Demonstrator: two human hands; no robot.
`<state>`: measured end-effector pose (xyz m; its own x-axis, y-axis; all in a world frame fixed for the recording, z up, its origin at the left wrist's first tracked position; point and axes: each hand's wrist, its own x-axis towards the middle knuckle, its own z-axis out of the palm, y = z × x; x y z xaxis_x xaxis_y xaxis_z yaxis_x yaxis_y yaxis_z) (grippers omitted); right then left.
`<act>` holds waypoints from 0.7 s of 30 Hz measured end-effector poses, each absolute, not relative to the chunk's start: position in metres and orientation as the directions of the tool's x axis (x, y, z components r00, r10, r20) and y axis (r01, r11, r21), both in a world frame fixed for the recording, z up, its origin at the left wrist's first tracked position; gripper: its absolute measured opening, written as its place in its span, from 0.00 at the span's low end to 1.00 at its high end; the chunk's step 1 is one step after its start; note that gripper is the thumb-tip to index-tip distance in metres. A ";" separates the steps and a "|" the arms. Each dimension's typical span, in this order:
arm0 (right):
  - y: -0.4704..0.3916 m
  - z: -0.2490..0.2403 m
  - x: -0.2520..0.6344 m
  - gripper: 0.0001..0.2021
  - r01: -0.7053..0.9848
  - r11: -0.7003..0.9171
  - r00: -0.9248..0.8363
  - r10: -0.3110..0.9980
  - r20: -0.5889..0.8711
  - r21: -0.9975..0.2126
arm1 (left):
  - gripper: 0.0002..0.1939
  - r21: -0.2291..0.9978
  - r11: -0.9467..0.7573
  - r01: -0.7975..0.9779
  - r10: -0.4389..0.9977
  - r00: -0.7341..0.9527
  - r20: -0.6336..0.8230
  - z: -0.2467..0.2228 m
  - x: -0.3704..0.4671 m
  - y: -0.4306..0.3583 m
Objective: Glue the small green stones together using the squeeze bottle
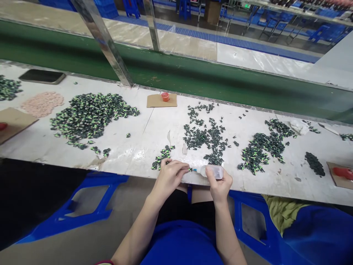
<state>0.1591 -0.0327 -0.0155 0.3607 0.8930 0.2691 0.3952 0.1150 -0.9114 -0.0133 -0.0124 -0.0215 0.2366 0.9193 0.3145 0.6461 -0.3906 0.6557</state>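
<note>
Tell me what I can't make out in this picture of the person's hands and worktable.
In the head view:
- Small part at the left hand's fingertips: too small for detail, and partly covered by them.
- Bottle: the right hand covers some of it; whether anything leaves its blue tip is too small to tell.
- Leftmost heap: cut off by the left edge.
- Red object below it: also cut off there.

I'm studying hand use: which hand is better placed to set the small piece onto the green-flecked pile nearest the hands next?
Probably the left hand: it holds the small piece close beside the green-flecked pile, while the right hand grips the bottle.
</note>
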 end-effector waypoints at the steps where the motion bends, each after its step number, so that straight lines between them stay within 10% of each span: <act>1: -0.033 -0.016 0.159 0.11 0.398 0.113 0.361 0.893 0.268 -0.910 | 0.03 0.657 -0.388 0.647 0.920 0.236 0.312 -0.022 -0.013 -0.012; 21: -0.033 -0.016 0.161 0.11 0.372 0.101 0.365 0.898 0.245 -0.923 | 0.03 0.677 -0.344 0.650 0.938 0.210 0.275 -0.020 -0.012 -0.013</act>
